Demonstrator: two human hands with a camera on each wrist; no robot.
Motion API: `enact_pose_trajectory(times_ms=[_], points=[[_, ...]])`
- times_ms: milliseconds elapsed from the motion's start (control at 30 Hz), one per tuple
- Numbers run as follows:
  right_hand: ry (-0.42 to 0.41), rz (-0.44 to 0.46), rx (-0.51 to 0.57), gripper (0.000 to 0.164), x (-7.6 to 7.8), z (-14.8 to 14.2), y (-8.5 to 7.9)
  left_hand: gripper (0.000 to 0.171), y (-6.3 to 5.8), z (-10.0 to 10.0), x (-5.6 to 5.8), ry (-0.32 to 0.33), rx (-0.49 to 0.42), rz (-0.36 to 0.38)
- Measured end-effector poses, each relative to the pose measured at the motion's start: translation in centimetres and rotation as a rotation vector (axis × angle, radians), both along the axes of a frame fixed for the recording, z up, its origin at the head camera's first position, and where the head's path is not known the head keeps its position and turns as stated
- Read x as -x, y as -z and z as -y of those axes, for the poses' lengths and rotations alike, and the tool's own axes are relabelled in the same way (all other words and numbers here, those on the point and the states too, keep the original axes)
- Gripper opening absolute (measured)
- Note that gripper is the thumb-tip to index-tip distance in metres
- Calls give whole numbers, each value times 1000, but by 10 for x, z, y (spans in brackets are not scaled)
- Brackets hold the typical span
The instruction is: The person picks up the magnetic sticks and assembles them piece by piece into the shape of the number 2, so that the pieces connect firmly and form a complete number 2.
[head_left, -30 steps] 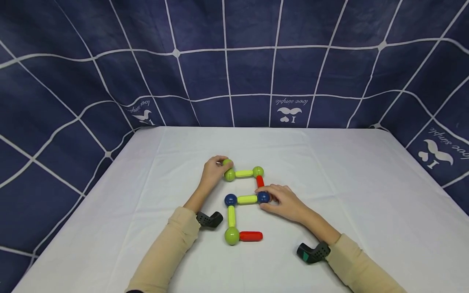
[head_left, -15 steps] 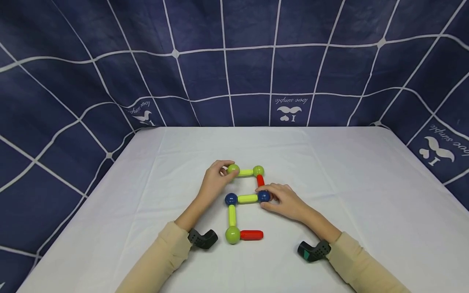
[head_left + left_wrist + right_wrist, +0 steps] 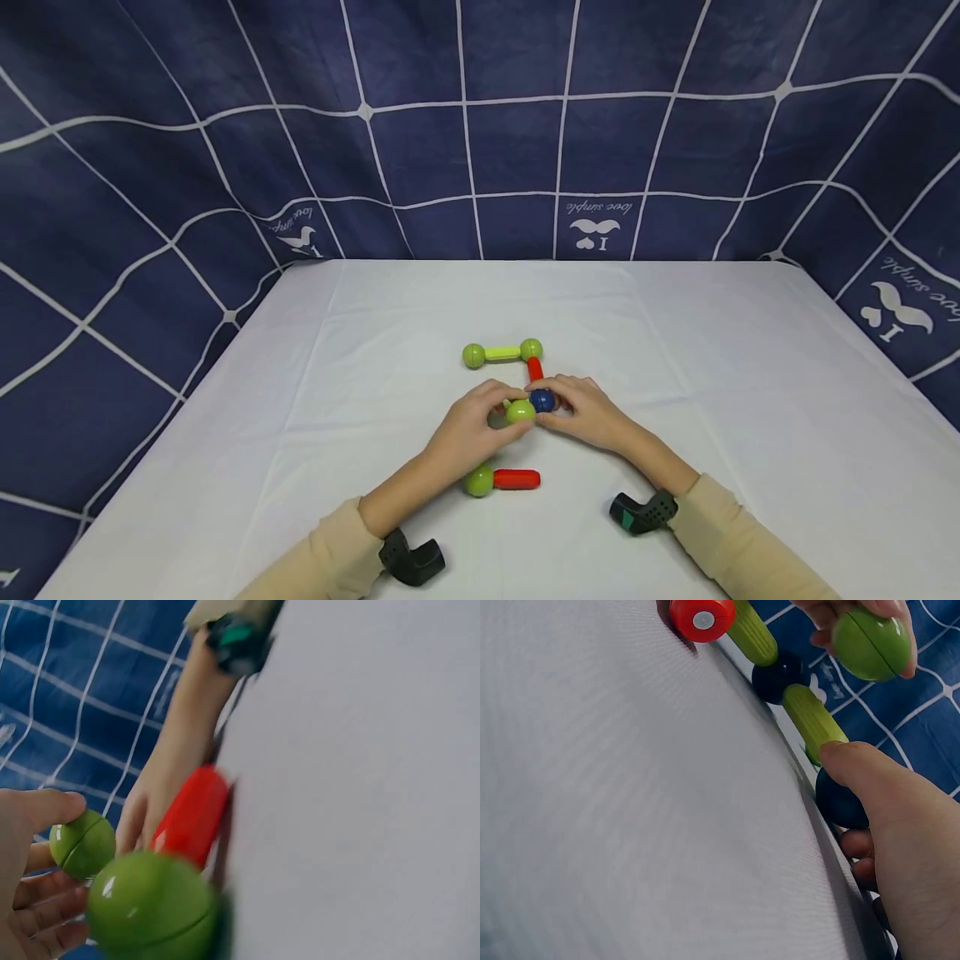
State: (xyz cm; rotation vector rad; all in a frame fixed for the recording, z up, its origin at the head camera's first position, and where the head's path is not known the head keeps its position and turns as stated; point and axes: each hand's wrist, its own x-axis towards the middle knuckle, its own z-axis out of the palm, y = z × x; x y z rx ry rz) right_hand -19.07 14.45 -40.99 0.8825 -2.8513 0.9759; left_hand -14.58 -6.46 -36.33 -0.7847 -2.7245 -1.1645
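Observation:
My left hand (image 3: 474,425) pinches a green ball (image 3: 521,412) between thumb and fingers, held above the middle of a magnetic ball-and-rod figure. That ball hangs clear of the figure in the right wrist view. My right hand (image 3: 588,410) grips a dark blue ball (image 3: 542,401) at the figure's right side, its thumb against a yellow-green rod (image 3: 814,718). This rod leads to a second blue ball (image 3: 778,677), hidden by my left hand in the head view. Nearest me lie a green ball (image 3: 479,481) and a red rod (image 3: 517,479) pointing right.
At the figure's far end, two green balls (image 3: 473,356) are joined by a yellow-green rod (image 3: 502,353). Another red rod (image 3: 535,368) runs from there toward my right hand. A white cloth (image 3: 720,350) covers the table, and a blue checked curtain (image 3: 517,150) hangs behind.
My left hand has brought its green ball from the figure's far left corner toward me and right, beside my right hand. The right hand stays on the blue ball.

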Motion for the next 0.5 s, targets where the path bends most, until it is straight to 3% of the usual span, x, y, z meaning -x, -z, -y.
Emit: enact_pose_trajectory(times_ms=[233, 333, 500], points=[[2, 7, 1, 38, -1, 0, 0, 35, 8, -15, -22, 147, 256, -173], [10, 12, 0, 38, -2, 0, 0, 33, 11, -20, -28, 198, 313, -194], [15, 15, -5, 38, -1, 0, 0, 34, 13, -23, -34, 225, 363, -181]])
